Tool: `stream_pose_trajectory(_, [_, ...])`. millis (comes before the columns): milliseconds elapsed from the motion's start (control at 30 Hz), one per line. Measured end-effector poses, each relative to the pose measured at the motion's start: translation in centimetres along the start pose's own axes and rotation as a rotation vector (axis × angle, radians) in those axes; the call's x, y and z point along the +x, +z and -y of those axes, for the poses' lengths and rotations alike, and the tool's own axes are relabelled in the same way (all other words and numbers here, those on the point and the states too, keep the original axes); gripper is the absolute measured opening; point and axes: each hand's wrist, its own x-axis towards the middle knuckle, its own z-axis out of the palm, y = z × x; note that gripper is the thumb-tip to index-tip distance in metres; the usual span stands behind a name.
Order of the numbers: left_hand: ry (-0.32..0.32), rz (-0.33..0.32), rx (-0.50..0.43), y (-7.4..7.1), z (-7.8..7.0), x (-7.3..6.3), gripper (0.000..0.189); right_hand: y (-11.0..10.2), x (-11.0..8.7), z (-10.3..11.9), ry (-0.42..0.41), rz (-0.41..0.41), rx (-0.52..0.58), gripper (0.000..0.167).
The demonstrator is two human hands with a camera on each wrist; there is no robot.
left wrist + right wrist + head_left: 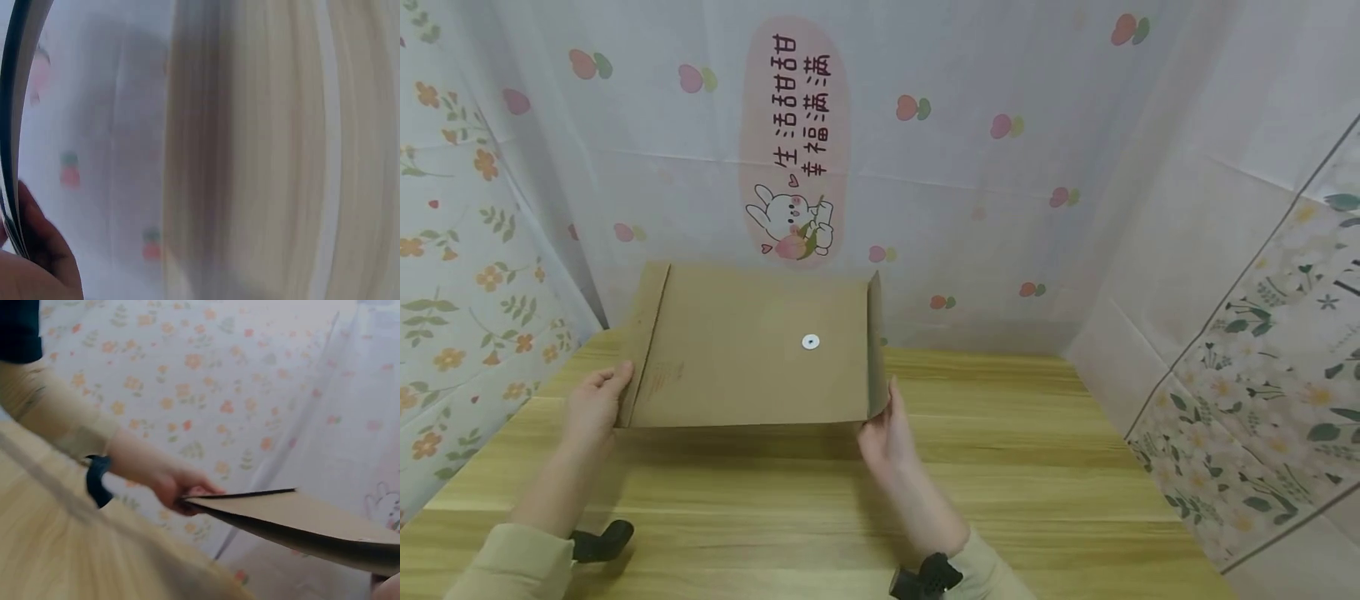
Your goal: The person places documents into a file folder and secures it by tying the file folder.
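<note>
A brown kraft-paper document envelope [737,350] is held up over the table, its face with a small white round button [810,342] toward me. My left hand [593,404] grips its left edge, thumb on the front face. At the lower right corner my right hand [889,442] holds it from below, some fingers behind the side flap [876,350], which stands folded up. In the left wrist view the left hand [40,269] pinches the envelope's thin edge [9,125]. The right wrist view shows the envelope [312,515] edge-on, tilted, raised off the table.
The wood-grain table [1000,467] lies below. Behind it hangs a white curtain [985,208] with fruit prints and a rabbit picture [790,221]. Floral curtains [467,275] stand along both sides. Black wrist devices [602,542] are at both sleeves.
</note>
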Motion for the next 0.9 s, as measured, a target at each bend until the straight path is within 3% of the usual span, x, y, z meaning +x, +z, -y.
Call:
stream_pose_trajectory(100, [0.012,-0.018,-0.089,2.0,0.3,-1.1,0.019,0.4,0.0,0.7,-0.097,0.036,0.064,0.072])
stream_pose_trajectory(200, [0.0,-0.048,-0.165,4.2,0.9,-2.2,0.02,0.8,-0.2,0.9,-0.174,0.07,0.06,0.077])
stream_pose_trajectory(333, [-0.01,-0.045,-0.192,7.1,1.9,-3.9,0.024,1.2,-0.4,0.8,-0.233,0.113,-0.034,0.076])
stream_pose_trajectory(400, [0.002,-0.023,-0.183,8.6,2.5,-4.7,0.026,1.4,-0.4,0.7,-0.248,0.102,-0.055,0.067])
stream_pose_trajectory(533, [0.023,0.06,-0.189,11.0,3.3,-6.2,0.024,1.6,-0.1,1.1,-0.257,0.003,-0.079,0.043])
stream_pose_trajectory(700, [0.008,0.166,-0.231,12.4,3.7,-6.8,0.016,0.8,0.9,3.2,-0.28,-0.104,-0.134,0.034])
stream_pose_trajectory(900, [-0.052,0.265,-0.233,12.2,3.0,-5.2,0.017,-1.3,1.9,6.5,-0.233,-0.087,-0.251,0.019])
